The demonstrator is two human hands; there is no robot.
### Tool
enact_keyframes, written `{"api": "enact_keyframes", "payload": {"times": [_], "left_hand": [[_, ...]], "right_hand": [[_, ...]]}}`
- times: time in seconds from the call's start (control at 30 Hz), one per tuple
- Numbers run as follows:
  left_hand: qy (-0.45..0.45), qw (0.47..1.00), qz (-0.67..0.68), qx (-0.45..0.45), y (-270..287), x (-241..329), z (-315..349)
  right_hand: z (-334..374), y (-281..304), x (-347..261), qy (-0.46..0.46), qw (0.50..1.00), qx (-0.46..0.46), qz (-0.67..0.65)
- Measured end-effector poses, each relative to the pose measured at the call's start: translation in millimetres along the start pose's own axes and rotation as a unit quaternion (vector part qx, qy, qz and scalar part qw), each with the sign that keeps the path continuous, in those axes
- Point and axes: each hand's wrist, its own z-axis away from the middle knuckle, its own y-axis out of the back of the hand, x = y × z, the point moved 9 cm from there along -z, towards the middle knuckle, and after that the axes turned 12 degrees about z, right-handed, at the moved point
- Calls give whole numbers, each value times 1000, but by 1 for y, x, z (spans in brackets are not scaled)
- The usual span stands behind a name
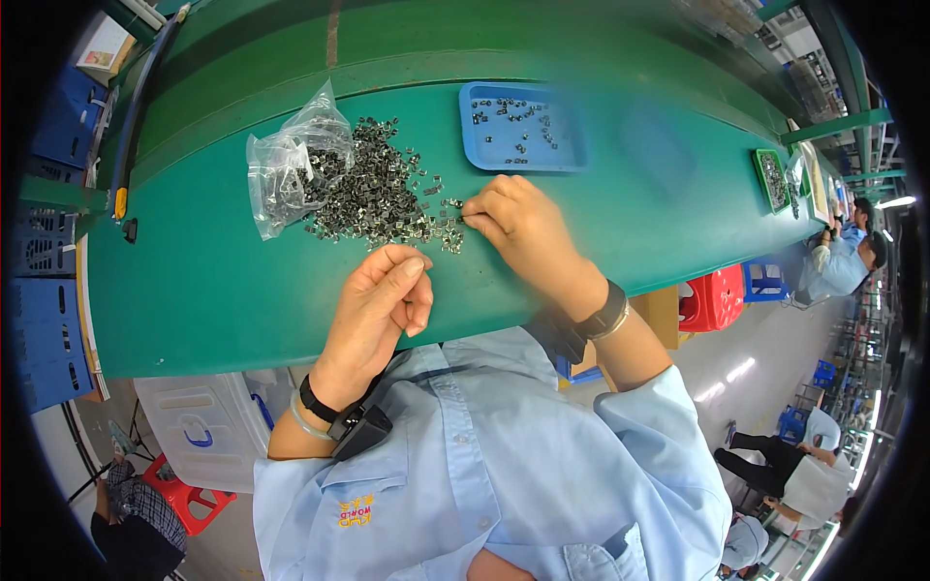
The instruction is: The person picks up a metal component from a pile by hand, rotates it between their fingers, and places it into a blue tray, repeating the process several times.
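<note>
Bright letters on my blue shirt
My light-blue shirt (542, 426) has letters (356, 510) on the chest, toward 7 o'clock, beside the pocket (383, 476). They sit in short rows, some yellow-orange and some pinky red. They look sewn on, and they are upside down from where I look. Far off at 10 o'clock, a pale box (104, 39) has a little coloured mark, but it is too small to read.

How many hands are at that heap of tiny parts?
2: the left hand near the heap's lower edge, and the right hand at its right side, just below the blue tray. Neither is hidden.
</note>
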Motion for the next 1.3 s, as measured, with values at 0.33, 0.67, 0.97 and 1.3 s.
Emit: {"api": "enact_keyframes", "payload": {"times": [0.33,0.67,0.97,1.3], "left_hand": [[-35,995,-95,4,-14,3,-16],[-35,992,-121,11,-11,-4,-13],[24,998,-30,-57,-27,-15,-17],[4,999,0,-54,-24,-9,-9]], "right_hand": [[10,27,7,-45,998,35,-39],[12,10,7,-6,1000,-2,7],[17,45,-39,23,998,24,-57],[15,42,-47,-15,994,65,-85]]}}
